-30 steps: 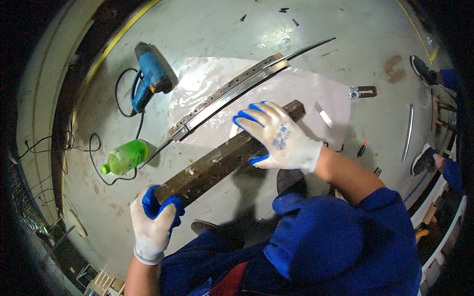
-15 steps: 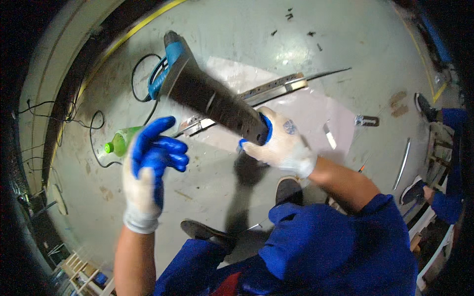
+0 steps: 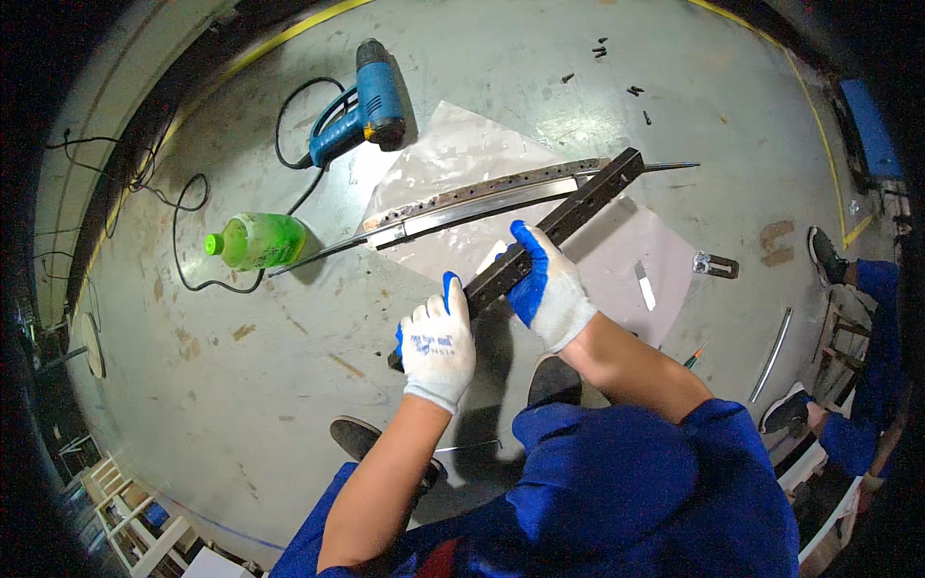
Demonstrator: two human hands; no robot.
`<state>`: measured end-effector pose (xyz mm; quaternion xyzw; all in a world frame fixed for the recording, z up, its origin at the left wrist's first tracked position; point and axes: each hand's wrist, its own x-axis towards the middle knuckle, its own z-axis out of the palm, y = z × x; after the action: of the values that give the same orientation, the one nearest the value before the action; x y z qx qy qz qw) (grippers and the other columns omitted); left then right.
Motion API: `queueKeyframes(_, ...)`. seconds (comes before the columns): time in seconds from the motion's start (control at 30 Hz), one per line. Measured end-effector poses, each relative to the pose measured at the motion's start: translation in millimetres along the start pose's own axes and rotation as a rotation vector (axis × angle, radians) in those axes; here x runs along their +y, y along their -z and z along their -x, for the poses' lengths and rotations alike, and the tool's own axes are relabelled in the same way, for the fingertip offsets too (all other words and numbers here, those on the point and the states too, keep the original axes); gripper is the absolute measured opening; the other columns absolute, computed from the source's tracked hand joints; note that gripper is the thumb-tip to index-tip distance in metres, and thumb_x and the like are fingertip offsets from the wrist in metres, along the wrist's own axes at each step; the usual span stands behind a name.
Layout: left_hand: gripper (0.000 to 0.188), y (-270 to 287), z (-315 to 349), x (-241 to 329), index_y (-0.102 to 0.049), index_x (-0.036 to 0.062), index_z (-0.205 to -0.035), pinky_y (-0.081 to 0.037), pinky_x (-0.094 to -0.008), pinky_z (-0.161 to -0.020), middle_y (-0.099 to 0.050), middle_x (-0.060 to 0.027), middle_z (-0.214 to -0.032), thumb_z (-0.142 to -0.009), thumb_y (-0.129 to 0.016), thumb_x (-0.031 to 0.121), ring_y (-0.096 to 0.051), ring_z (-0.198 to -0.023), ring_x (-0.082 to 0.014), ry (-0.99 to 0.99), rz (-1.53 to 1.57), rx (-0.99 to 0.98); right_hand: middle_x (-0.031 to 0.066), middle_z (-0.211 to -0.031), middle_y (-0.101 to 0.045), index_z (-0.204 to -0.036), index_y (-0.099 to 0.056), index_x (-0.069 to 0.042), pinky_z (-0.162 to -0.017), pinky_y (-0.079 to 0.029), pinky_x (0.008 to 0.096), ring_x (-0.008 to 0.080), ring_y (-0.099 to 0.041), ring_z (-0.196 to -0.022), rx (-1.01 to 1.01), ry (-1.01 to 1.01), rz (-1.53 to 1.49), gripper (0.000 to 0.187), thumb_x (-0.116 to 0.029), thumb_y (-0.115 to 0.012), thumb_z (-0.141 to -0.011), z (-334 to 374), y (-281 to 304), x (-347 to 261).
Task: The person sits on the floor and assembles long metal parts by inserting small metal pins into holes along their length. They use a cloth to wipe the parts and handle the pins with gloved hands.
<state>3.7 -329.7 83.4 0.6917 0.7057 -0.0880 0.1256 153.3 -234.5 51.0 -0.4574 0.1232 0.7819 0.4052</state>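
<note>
A straight dark metal bar with holes (image 3: 590,200) runs diagonally between my hands, its far end up and to the right. My left hand (image 3: 436,342) wraps round the near end, in a white glove with a blue palm. Farther along, my right hand (image 3: 549,294) grips the bar near its middle from the right side, in a matching glove. Beyond the bar, a long perforated strip (image 3: 482,185) and a shiny metal rail (image 3: 472,210) lie side by side on a white sheet (image 3: 458,135). The bar's far end overlaps them in view.
A blue corded power tool (image 3: 379,96) and a green bottle (image 3: 265,241) are on the left. Several screws (image 3: 600,48) lie far ahead. Rightward are a white-handled blade (image 3: 645,286), a slotted metal bracket (image 3: 718,265), a screwdriver (image 3: 694,357), a metal strip (image 3: 771,354) and another person's shoe (image 3: 787,408).
The bar has swung from pointing far left to pointing far right. My left hand, empty and spread before, has moved right and closed on its near end.
</note>
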Motion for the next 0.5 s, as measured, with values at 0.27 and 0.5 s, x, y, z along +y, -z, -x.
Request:
queueKeyframes(0.27,0.036,13,-41,-18,-0.058,0.0081,-0.118,-0.05,-0.0474,-0.085,-0.067,-0.0167,-0.103,-0.084,-0.066,0.016,-0.066,-0.098,-0.0354,-0.102,0.11,0.018,0.0061,-0.092,-0.065,-0.105,-0.064,-0.015,-0.082,-0.053,0.0374,0.0228,-0.064,-0.087,-0.089,0.123,0.248,0.018,-0.03,-0.069,-0.097,-10,29,-2)
queueKeyframes(0.5,0.049,36,-72,-55,-0.058,0.0099,-0.12,-0.051,-0.047,-0.089,-0.069,-0.016,-0.11,-0.077,-0.08,0.018,-0.067,-0.105,-0.0359,-0.117,0.018,-0.108,0.0088,-0.111,-0.07,-0.117,-0.066,-0.011,-0.094,-0.056,0.0425,0.0258,-0.069,-0.098,-0.122,-0.064,0.036,0.021,-0.025,-0.063,-0.102,-30,28,18)
